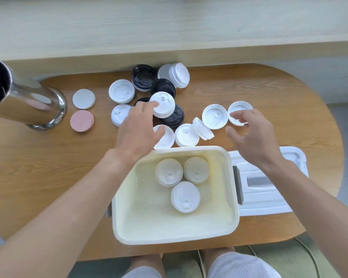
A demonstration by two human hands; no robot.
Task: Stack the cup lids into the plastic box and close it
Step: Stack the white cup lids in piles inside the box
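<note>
plastic box [227,221]: open, three white lids [185,197] inside | box lid [269,201]: flat beside, right

Both forearms outstretched, left grip [138,125] and right grip [251,135] loosely spread.

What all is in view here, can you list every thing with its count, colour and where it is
Plastic box: one, cream, near table edge, open.
Lids in box: three stacks, white, on the box floor.
Box cover: one, white, flat to the right of the box.
White lids on table: about ten, scattered beyond the box.
Black lids: about four, mixed in the far pile.
Coasters: two, one white, one pink, left side.
Metal cylinder: one, shiny, far left.
Table: one, wooden, rounded.
Left hand: open, reaching over the pile.
Right hand: fingers loosely curled at a white lid, holding nothing.
</note>
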